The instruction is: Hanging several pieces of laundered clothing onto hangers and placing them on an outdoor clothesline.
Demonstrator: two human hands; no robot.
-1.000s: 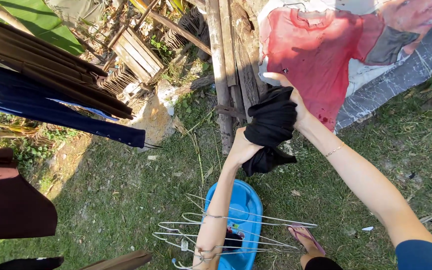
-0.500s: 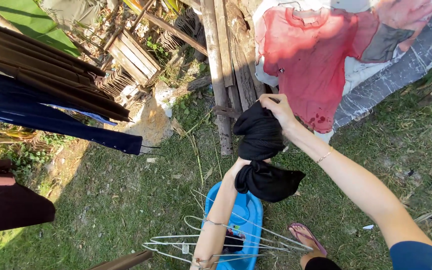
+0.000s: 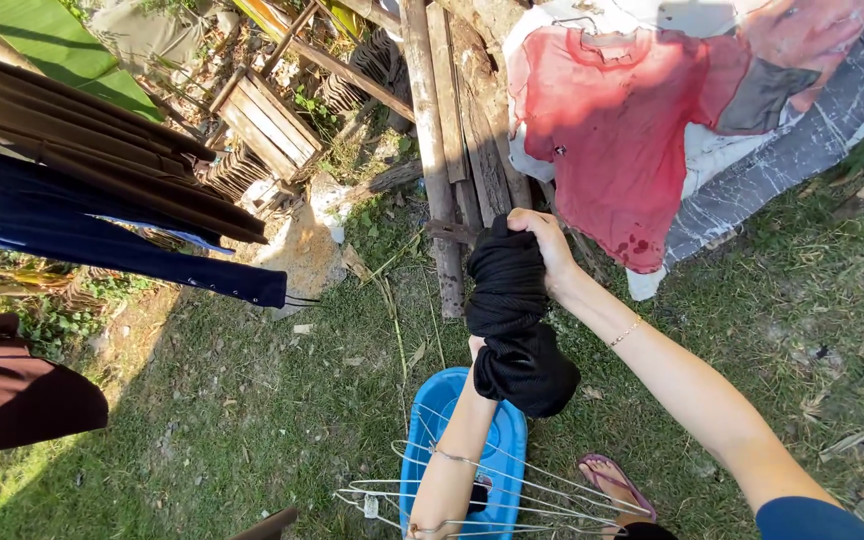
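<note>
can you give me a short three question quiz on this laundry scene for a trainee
1. True or false: both hands grip the twisted black cloth.
2. What hangs on the left forearm? A) thin wire hangers B) a towel C) a rope
3. What lies on the grass under the cloth?

Key
1. True: right hand at the top, left hand lower, mostly hidden.
2. A
3. A blue oval plastic basin.

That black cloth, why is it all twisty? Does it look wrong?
The black cloth is wrung into a tight rope between the right hand on top and the left hand below, over the blue tub. Nothing looks torn.
</note>
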